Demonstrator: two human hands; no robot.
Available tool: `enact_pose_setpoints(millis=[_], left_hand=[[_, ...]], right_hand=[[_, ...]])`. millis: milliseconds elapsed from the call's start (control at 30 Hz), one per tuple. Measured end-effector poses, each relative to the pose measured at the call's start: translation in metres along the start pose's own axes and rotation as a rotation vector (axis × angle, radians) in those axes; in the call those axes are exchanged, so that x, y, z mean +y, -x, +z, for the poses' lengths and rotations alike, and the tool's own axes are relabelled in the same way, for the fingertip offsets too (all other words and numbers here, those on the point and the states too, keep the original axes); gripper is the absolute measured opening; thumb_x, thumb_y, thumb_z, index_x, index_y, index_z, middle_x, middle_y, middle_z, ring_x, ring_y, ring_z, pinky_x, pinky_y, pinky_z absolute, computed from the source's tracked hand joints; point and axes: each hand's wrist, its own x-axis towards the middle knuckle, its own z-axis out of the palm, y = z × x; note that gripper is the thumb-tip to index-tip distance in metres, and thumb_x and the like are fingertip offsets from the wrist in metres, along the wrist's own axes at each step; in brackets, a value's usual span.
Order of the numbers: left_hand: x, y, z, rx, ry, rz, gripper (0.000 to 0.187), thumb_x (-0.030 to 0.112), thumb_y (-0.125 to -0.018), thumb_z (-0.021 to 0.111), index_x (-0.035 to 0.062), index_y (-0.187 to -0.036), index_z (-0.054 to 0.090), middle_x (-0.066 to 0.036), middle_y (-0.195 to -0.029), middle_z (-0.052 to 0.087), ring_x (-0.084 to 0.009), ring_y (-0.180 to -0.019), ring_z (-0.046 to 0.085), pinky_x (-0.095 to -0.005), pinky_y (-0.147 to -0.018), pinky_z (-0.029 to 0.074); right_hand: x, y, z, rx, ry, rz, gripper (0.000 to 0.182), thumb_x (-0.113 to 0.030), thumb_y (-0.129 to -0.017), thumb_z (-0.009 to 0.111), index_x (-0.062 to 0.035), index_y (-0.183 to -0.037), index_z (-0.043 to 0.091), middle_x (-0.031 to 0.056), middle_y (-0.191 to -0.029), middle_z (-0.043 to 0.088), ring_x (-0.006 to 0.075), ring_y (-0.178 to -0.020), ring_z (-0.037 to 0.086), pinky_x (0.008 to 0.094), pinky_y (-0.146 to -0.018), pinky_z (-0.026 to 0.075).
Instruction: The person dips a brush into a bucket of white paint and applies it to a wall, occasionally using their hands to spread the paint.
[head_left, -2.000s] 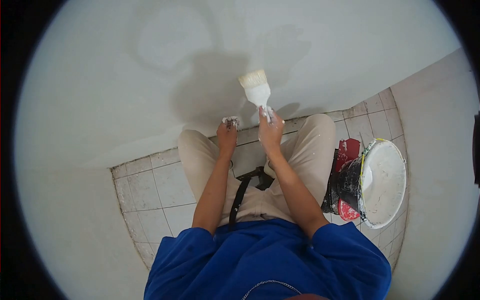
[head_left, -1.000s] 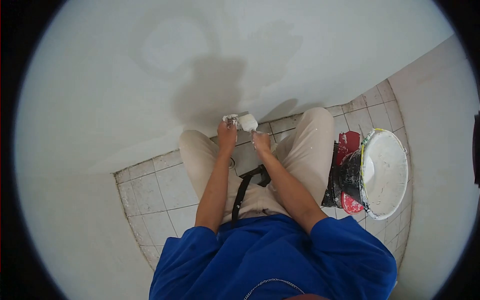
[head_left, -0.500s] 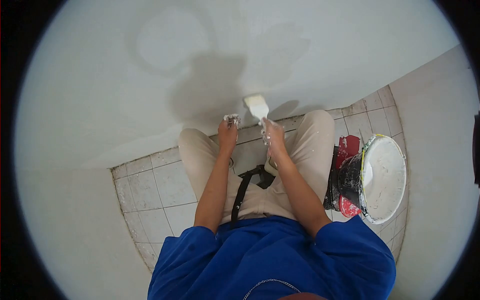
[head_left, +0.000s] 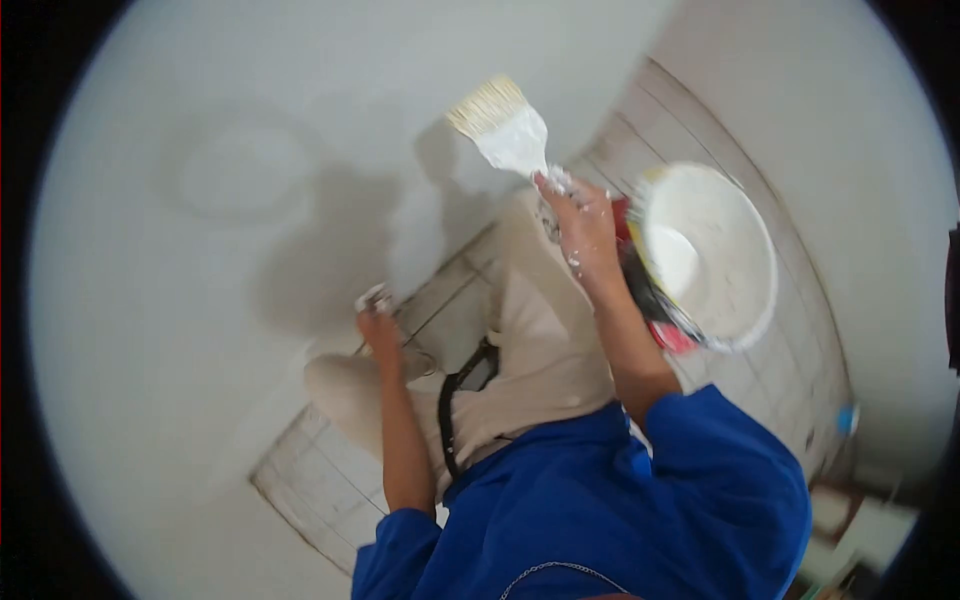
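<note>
The right hand [head_left: 588,235] was closed around the handle of a wide brush [head_left: 520,140], its fingers and back spotted with white. The brush was raised in front of the wall [head_left: 250,60], bristles pointing up and to the left — pale yellow bristles above a white-coated body. Its shadow fell on the wall, a little apart from the brush itself.

The left hand [head_left: 378,325] was drawn into a narrow curl beside the left knee, close to the wall, with white stuff over its fingertips; whether it gripped anything, the view did not let me tell.

To the right of the right forearm stood a bucket [head_left: 768,290], tilted in view, its inside coated white and a white patch lying within. Something red [head_left: 675,338] showed beneath it — partly hidden. The person wore a blue shirt [head_left: 580,490] and light trousers [head_left: 550,345], over a tiled floor [head_left: 315,475].
</note>
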Motion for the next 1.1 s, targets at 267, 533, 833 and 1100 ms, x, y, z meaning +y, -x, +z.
enact_pose_setpoints(millis=[267,533,833,1100], left_hand=[[0.065,0.009,0.026,-0.302,0.266,0.024,0.022,0.003,-0.092,0.043,-0.0042,-0.108,0.055,-0.012,-0.102,0.059,-0.0222,-0.094,0.060,-0.0359,-0.087,0.048],[0.208,0.028,0.092,-0.755,0.266,0.309,0.033,0.003,-0.082,0.049,-0.0048,-0.113,0.055,-0.014,-0.112,0.060,-0.0258,-0.106,0.057,-0.0363,-0.094,0.042],[0.274,0.079,0.155,-1.159,-0.005,0.801,0.032,0.001,-0.075,0.063,-0.0009,-0.107,0.061,-0.014,-0.115,0.058,-0.0339,-0.114,0.050,-0.0404,-0.097,0.039],[0.265,0.077,0.152,-1.230,-0.019,0.744,0.027,0.002,-0.077,0.062,-0.0024,-0.103,0.062,-0.015,-0.123,0.055,-0.0354,-0.119,0.047,-0.0417,-0.099,0.037]], right_hand=[[-0.058,0.056,-0.201,0.278,0.702,0.008,0.040,-0.034,-0.084,0.060,-0.0006,-0.104,0.065,0.0179,-0.088,0.067,0.0237,-0.076,0.064,0.0339,-0.072,0.048],[0.013,0.069,-0.283,0.005,1.265,0.062,0.031,-0.028,-0.082,0.059,-0.0006,-0.092,0.067,0.0174,-0.087,0.066,0.0319,-0.079,0.062,0.0386,-0.076,0.049],[0.052,0.026,-0.262,-0.515,1.407,0.529,0.019,-0.016,-0.073,0.058,-0.0002,-0.081,0.067,0.0178,-0.084,0.066,0.0322,-0.083,0.063,0.0404,-0.074,0.049],[0.050,0.022,-0.267,-0.509,1.364,0.379,0.022,-0.019,-0.075,0.059,0.0003,-0.082,0.067,0.0175,-0.086,0.066,0.0323,-0.085,0.063,0.0404,-0.076,0.049]])
